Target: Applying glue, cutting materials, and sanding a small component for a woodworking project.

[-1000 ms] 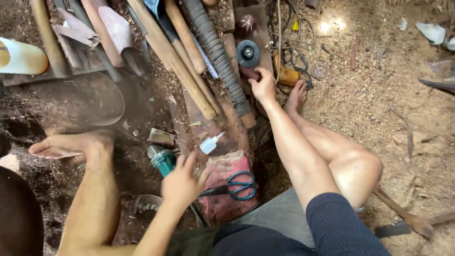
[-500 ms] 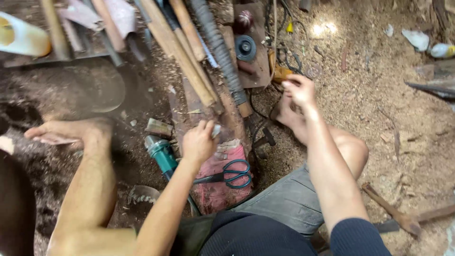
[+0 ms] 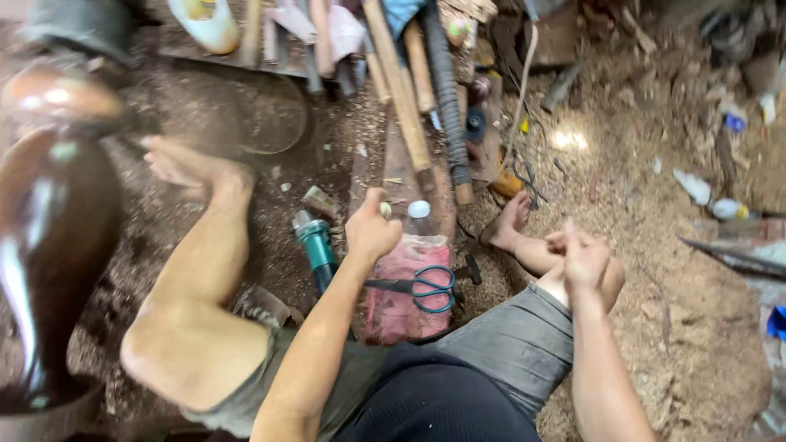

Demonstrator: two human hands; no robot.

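I sit on the dirt floor with both legs bent. My left hand (image 3: 372, 231) is curled with the thumb up, gripping a small white bottle (image 3: 419, 209) just above a pink bag (image 3: 401, 315). Blue-handled scissors (image 3: 427, 286) lie on that bag. A teal angle grinder (image 3: 315, 243) lies just left of my left hand. My right hand (image 3: 586, 259) is closed in a fist over my right knee, and nothing shows in it.
Wooden handles (image 3: 401, 98) and a ribbed dark hose (image 3: 447, 102) lie in a pile ahead. A glossy dark wooden vessel (image 3: 45, 245) stands at the left, a white plastic jug (image 3: 205, 24) at the top. Wood shavings and small bottles (image 3: 712, 200) litter the right.
My right hand has pulled back from beside the right foot to my knee and closed. My left hand has reached up past the scissors and taken hold of the white bottle.
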